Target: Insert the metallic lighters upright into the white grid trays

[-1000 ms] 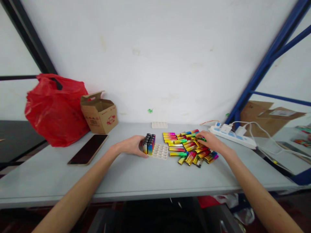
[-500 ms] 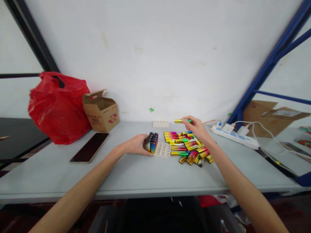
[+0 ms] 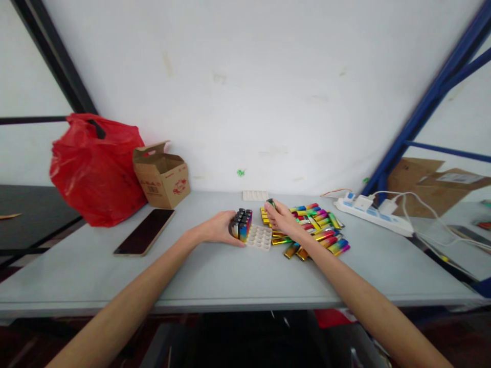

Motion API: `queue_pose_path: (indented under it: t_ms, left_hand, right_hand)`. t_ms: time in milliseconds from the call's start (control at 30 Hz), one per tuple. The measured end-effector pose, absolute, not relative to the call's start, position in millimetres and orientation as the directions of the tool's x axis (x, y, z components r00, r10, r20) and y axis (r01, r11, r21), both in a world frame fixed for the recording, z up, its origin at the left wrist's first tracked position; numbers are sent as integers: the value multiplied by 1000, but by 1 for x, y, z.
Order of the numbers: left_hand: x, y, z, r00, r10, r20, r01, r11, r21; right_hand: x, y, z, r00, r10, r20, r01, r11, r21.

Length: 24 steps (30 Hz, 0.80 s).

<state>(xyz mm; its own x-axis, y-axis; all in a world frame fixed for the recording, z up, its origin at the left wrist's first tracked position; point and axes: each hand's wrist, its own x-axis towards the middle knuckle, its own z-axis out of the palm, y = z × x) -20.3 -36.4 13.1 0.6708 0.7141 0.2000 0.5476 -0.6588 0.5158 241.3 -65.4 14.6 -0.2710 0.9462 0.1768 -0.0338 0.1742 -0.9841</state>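
Several upright lighters (image 3: 242, 225) with black tops stand in the left part of a white tray with round slots (image 3: 260, 237). Curled around their left side, my left hand (image 3: 221, 228) steadies them and the tray edge. My right hand (image 3: 282, 219) is pinched on a single lighter (image 3: 270, 202), whose dark top shows above the fingers; its lower part is hidden. It hovers behind and right of the tray, over the left part of a loose pile of shiny multicoloured lighters (image 3: 326, 232) lying on the table.
A second white tray (image 3: 255, 195) lies by the wall. To the left are a phone (image 3: 144, 232), an open carton (image 3: 163, 176) and a red bag (image 3: 97, 171). At the right, a power strip (image 3: 374, 215) with cables lies near flattened cardboard (image 3: 422, 189).
My right hand has moved left and slightly down toward the tray, turning its lighter from lying flat to more upright. My left hand stays around the standing lighters.
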Motion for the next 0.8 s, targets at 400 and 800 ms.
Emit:
queue_pose_path:
  t_ms: [400, 800]
  left_hand:
    - [-18, -43, 23, 668, 725, 168, 567, -643, 515]
    - [-16, -45, 27, 676, 721, 150, 564, -638, 525]
  right_hand:
    - [227, -72, 15, -74, 988, 134, 145, 143, -979]
    - [232, -71, 11, -210, 945, 251, 137, 282, -950]
